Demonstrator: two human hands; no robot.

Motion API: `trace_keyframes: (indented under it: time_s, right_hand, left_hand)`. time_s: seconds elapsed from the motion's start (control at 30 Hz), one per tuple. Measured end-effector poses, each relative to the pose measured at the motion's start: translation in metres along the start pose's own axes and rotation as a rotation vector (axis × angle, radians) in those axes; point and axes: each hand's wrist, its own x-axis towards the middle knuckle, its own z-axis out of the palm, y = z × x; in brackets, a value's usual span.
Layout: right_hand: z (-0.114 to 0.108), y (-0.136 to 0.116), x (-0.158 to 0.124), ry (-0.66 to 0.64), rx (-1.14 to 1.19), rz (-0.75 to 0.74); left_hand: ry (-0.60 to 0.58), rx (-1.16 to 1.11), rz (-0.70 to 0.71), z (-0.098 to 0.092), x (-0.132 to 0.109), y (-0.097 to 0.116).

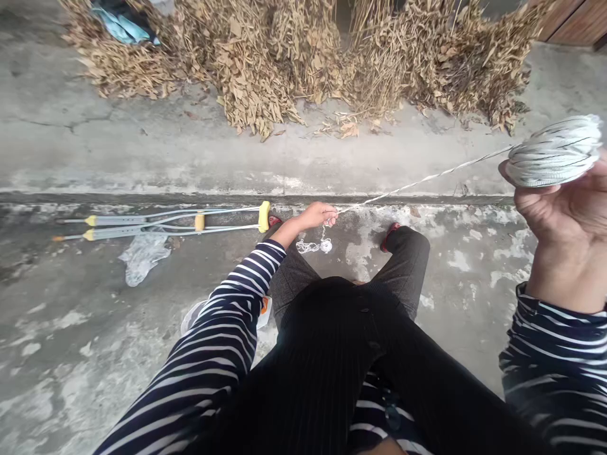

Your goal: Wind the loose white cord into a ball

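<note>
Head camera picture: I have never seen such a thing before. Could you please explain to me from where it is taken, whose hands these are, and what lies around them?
There is no machine here. A person wears the camera on the head, looking forward and down, so you see their own arms in striped sleeves.

The right hand holds up a thick white bundle of cord. One strand runs from it to the left hand, which grips it. A small tangle of cord shows below that hand.

On the concrete ground, to the left, lie crutches and crumpled clear plastic. Dried plants are heaped ahead.
</note>
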Motion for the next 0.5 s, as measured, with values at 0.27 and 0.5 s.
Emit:
trace_keyframes:
  time_s: [0.27,0.5]
  right_hand:
    - [0.046,0.015,-0.013,-0.095,0.028,0.248]
    - [0.063,0.076,0.011,-0.350,-0.089,0.528]
  left_hand:
    - [0.301,0.163,-0.051,-0.002,0.032,0.045]
    - [0.188,-0.619,0.470,0.071,0.010,0.122]
